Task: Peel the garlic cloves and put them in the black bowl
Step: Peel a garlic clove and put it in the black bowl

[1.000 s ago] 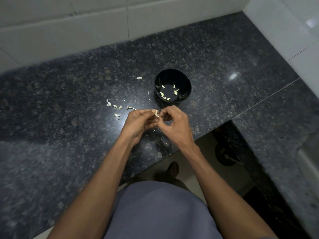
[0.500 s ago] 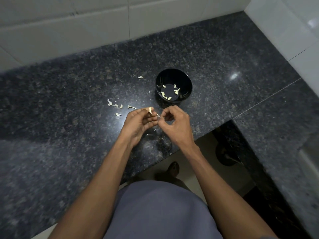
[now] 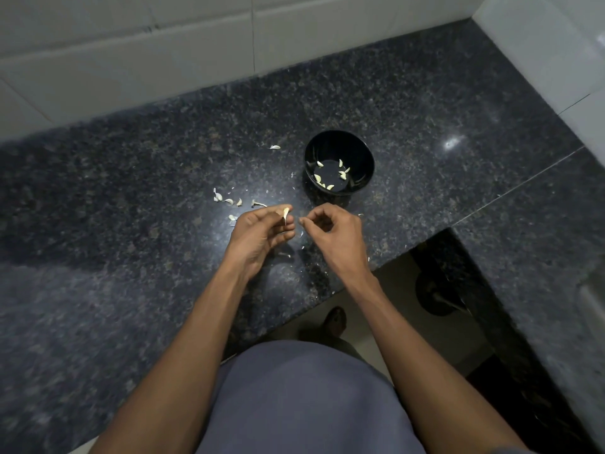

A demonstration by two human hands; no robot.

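My left hand point(image 3: 258, 235) pinches a small pale garlic clove point(image 3: 285, 213) between thumb and fingertips, just above the dark granite counter. My right hand point(image 3: 337, 237) is a short gap to its right, thumb and forefinger pinched together on a tiny scrap of peel point(image 3: 302, 220). The black bowl point(image 3: 366, 158) stands on the counter just beyond my right hand and holds several peeled cloves point(image 3: 327, 178). Loose cloves and bits of skin point(image 3: 226, 199) lie on the counter left of the bowl, beyond my left hand.
One stray pale piece point(image 3: 275, 147) lies left of the bowl's far side. White tiled walls point(image 3: 163, 60) close off the back and right. The counter edge point(image 3: 327, 296) runs under my wrists, with floor and a dark round object point(image 3: 438, 296) below.
My hands were together on the clove; they have come apart. The left keeps the clove, the right has drawn away to the right with a scrap of skin.
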